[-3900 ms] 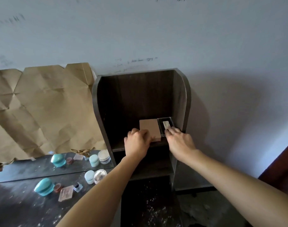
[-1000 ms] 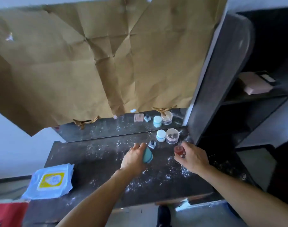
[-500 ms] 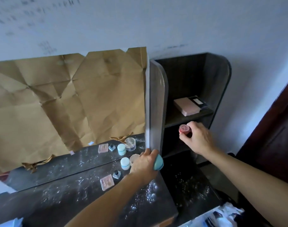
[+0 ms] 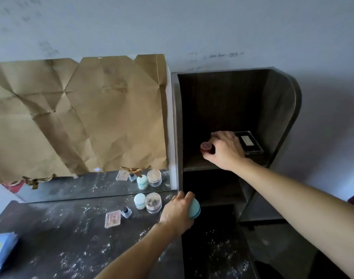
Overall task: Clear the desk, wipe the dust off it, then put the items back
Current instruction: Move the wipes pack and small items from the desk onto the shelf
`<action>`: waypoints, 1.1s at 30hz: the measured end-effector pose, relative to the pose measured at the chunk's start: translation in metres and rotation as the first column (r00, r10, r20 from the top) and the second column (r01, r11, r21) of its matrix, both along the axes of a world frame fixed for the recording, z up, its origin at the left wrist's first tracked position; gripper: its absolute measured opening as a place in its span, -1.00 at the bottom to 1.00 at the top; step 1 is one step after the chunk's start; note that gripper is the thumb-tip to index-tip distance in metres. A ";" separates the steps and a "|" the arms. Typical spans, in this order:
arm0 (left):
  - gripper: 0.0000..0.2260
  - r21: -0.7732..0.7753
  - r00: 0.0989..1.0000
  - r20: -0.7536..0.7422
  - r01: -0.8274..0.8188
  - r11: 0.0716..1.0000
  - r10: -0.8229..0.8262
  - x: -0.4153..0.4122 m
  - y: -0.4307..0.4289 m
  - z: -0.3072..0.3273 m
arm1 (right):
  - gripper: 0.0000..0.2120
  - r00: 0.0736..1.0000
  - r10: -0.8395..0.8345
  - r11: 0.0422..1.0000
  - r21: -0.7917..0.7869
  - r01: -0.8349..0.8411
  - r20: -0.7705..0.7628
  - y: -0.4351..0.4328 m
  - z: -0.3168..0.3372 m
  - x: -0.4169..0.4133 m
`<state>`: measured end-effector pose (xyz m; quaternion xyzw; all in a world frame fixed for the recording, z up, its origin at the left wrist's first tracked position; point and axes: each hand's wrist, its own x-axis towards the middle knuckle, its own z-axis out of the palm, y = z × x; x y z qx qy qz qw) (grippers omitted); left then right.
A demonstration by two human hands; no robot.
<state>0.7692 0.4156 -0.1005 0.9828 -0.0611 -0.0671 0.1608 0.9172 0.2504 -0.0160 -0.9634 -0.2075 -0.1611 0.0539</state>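
Head view has the right hand [image 4: 225, 151] inside the dark shelf unit [image 4: 280, 109], fingers curled round a small red jar [image 4: 206, 148] that sits at or just above the upper shelf board, beside a black case [image 4: 250, 143]. Nearer, the left hand [image 4: 177, 212] is closed over a teal round case [image 4: 194, 208] at the right edge of the desk [image 4: 51, 238]. Left on the desk near the mirror [image 4: 81, 186] are a clear jar [image 4: 153, 202], a pale blue pot [image 4: 139, 200], a tiny ink bottle [image 4: 126, 212] and a flat pink compact [image 4: 112, 218], with a blue wipes pack [image 4: 1, 250] at the far left. Clearing looks about half done; white dust covers the top, so wiping and putting back remain.
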 end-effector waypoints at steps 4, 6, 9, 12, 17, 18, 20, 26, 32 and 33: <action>-0.46 -0.009 0.996 -0.032 -0.078 0.997 0.077 -0.007 -0.009 -0.007 | -0.48 0.999 0.032 0.996 -0.085 -0.034 -0.020 0.004 0.004 0.015; -0.46 0.009 0.994 -0.040 -0.104 0.995 0.104 -0.010 -0.009 -0.009 | -0.50 0.998 0.047 0.992 -0.112 -0.050 -0.037 0.010 0.004 0.019; -0.47 0.036 0.989 -0.048 -0.137 0.990 0.139 -0.011 -0.007 -0.008 | -0.52 0.996 0.058 0.988 -0.139 -0.067 -0.068 0.025 0.005 0.021; -0.47 0.053 0.989 -0.043 -0.141 0.989 0.143 -0.007 -0.005 -0.008 | -0.53 0.993 0.072 0.982 -0.166 -0.088 -0.099 0.042 0.007 0.022; -0.47 0.048 0.990 -0.051 -0.126 0.991 0.129 0.001 -0.010 -0.006 | -0.63 0.975 0.043 0.990 -0.122 -0.071 -0.216 0.058 0.014 0.026; -0.47 0.046 0.991 -0.051 -0.120 0.992 0.122 0.003 -0.012 -0.007 | -0.63 0.974 0.053 0.994 -0.085 -0.073 -0.219 0.056 0.017 0.025; -0.47 0.033 0.993 -0.051 -0.105 0.994 0.106 0.006 -0.015 -0.009 | -0.61 0.983 0.092 0.996 0.009 -0.092 -0.161 0.045 0.023 0.015; -0.43 0.018 0.995 -0.047 -0.090 0.996 0.091 0.027 -0.030 -0.021 | -0.75 0.975 0.164 0.869 0.446 -0.214 0.148 -0.024 0.003 -0.013; -0.41 -0.054 0.990 -0.089 -0.116 0.992 0.111 0.065 -0.063 -0.046 | -0.83 0.973 0.104 0.838 0.508 -0.198 0.208 -0.101 -0.059 -0.067; -0.41 -0.057 0.989 -0.097 -0.115 0.992 0.109 0.072 -0.070 -0.050 | -0.82 0.983 0.093 0.847 0.507 -0.161 0.158 -0.113 -0.072 -0.075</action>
